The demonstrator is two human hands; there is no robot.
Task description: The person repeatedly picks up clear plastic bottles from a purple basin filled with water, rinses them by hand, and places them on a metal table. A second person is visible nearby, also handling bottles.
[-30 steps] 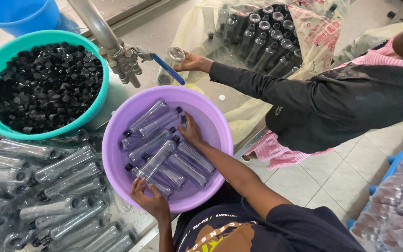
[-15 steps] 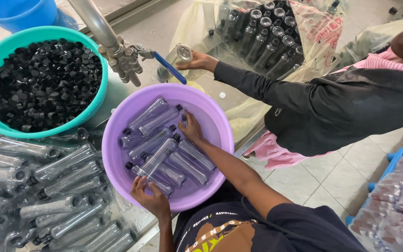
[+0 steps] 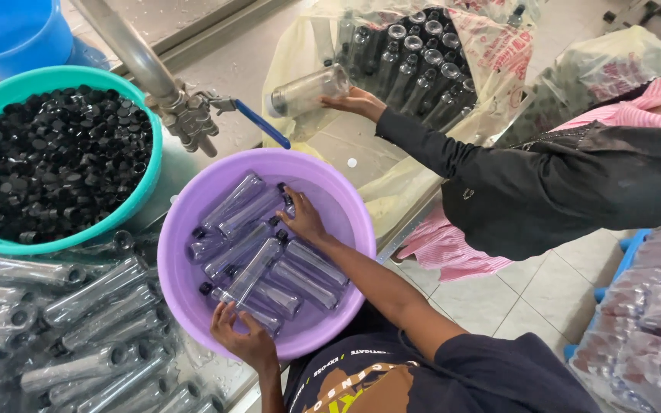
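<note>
- Over the purple basin [image 3: 185,252] on the counter [image 3: 231,69], both of the person's hands reach in from the lower edge of the view.
- Left hand [image 3: 242,340] sits at the near rim, fingers curled about the bottom end of a clear capped bottle [image 3: 252,274] that lies slanting across the pile; it has hold of that bottle.
- Right hand [image 3: 304,218] reaches in from the right on a bare forearm, palm down, fingers loosely spread and resting on the bottles near the basin's middle; whether it grips one cannot be told.
- Inside the basin lie about ten clear plastic bottles with small black caps, all on their sides, mostly slanting the same way and touching one another.
- Just left of the basin stands a teal basin [image 3: 147,145] heaped with loose black caps [image 3: 55,168].
- Below that, a pile of empty clear bottles [image 3: 78,336] lies in plastic wrap.
- A metal pipe with a blue-handled tap [image 3: 193,118] hangs just above the purple rim.
- Across the counter, a co-worker's hand [image 3: 357,103] in a dark sleeve holds an uncapped bottle [image 3: 307,90] beside a bag of bottles [image 3: 422,61].
</note>
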